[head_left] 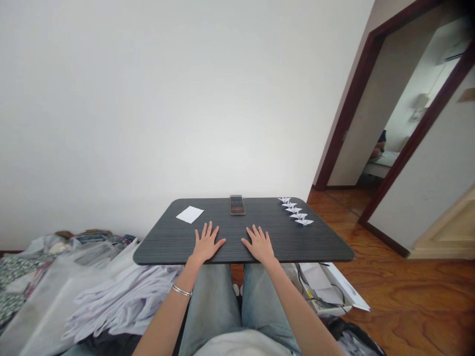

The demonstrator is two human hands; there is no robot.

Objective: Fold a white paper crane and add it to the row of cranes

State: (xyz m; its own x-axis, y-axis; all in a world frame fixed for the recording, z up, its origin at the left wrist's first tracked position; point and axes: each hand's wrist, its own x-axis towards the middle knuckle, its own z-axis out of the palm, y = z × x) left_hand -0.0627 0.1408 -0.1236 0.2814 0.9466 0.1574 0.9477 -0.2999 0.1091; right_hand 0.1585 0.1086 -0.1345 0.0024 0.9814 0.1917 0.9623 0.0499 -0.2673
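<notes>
Paper sheet (189, 214) beyond left grip (206, 243), paper cranes (295, 211) beyond right grip (259, 244)

Left hand (207, 243) has room — paper cranes (295, 211) flank the right hand (260, 244).

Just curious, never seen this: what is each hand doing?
Left hand: open, flat on the dark table, holding nothing.
Right hand: open, flat, holding nothing.
</notes>
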